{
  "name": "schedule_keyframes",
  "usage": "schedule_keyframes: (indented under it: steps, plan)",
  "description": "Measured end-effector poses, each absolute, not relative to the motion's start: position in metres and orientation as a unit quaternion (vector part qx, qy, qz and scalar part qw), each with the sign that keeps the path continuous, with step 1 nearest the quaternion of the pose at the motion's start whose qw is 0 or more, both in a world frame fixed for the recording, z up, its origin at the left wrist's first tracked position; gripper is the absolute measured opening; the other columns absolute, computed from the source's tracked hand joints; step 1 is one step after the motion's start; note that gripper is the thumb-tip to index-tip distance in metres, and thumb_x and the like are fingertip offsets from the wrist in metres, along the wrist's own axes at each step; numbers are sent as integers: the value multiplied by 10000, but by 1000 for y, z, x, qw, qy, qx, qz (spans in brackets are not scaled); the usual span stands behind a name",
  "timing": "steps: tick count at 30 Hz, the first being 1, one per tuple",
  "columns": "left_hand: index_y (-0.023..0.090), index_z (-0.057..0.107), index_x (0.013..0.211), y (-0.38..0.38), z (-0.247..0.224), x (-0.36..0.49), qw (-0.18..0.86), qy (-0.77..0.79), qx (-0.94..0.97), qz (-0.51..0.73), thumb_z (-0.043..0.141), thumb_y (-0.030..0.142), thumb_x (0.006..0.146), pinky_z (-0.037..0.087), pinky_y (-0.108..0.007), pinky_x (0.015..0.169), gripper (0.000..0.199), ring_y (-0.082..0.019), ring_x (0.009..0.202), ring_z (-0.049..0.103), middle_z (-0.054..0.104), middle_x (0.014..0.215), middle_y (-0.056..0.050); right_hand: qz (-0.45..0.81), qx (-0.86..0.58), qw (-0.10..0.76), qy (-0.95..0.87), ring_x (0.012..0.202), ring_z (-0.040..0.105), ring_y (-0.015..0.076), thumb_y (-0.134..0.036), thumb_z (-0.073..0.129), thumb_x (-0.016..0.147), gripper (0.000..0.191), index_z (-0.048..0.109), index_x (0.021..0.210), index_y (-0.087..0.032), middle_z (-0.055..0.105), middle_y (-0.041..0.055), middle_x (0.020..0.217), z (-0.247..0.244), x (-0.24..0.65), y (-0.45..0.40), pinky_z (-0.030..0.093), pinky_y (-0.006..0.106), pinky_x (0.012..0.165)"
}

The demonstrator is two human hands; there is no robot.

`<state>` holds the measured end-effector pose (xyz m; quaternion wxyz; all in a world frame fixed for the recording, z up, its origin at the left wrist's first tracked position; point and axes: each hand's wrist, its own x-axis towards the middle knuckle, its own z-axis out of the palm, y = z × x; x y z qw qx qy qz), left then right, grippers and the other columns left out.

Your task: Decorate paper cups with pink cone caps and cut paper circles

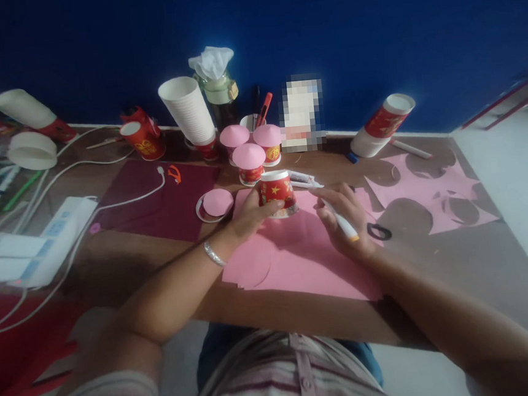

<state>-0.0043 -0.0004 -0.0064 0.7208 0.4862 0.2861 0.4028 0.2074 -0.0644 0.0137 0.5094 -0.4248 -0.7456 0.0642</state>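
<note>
My left hand (248, 216), a silver bracelet at its wrist, grips a red printed paper cup (276, 191) with a white end facing up. In my right hand (346, 215) is a white marker-like pen (342, 223) with an orange band, a short way right of the cup. Pink paper sheets (306, 262) lie beneath both hands. Just beyond the cup stand three red cups topped with pink cones, the nearest cone (248, 156) in front. Left of my left hand, a pink paper disc (218, 202) rests on a white round piece.
A tall stack of white paper cups (186, 109) leans at the back, beside a bottle (220, 91) with tissue on top. Pink paper with round cutouts (410, 179), black-handled scissors (380, 231) and another cup stack (382, 126) lie right. A power strip (59, 240) with cables sits left.
</note>
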Motion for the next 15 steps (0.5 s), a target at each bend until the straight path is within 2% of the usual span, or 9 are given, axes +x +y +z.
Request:
schedule_keyframes:
  steps: [3,7,11,15]
  plan:
    - [140,640,1174,-1,-5,-2,727,271,476,415,822,317,797,606,-421,894,454,-245,1021,709,729,1102,-112,62,-428,509,-745,835,680,202,-263,555,1011,183,704,1116,-247,704,46,903,22,206,-68,568,366,743]
    - [144,633,1125,-3,-5,0,709,294,502,398,854,338,766,604,-375,849,464,-209,950,696,713,1043,-91,72,-460,496,-733,715,686,169,-243,621,955,35,649,967,-225,720,18,816,30,200,-74,557,315,664]
    - [175,549,1200,-2,-8,1,639,327,559,416,897,415,699,587,-347,818,656,-210,956,681,701,1103,-100,20,-434,485,-759,728,720,164,-262,658,945,67,609,973,-226,744,29,842,33,192,-76,570,281,637]
    - [170,523,1198,-3,-4,3,591,320,608,422,905,577,623,570,-366,847,802,-251,989,677,699,1115,-125,-48,-374,472,-797,724,725,151,-177,657,945,130,599,1050,-229,746,30,869,36,185,-74,577,259,607]
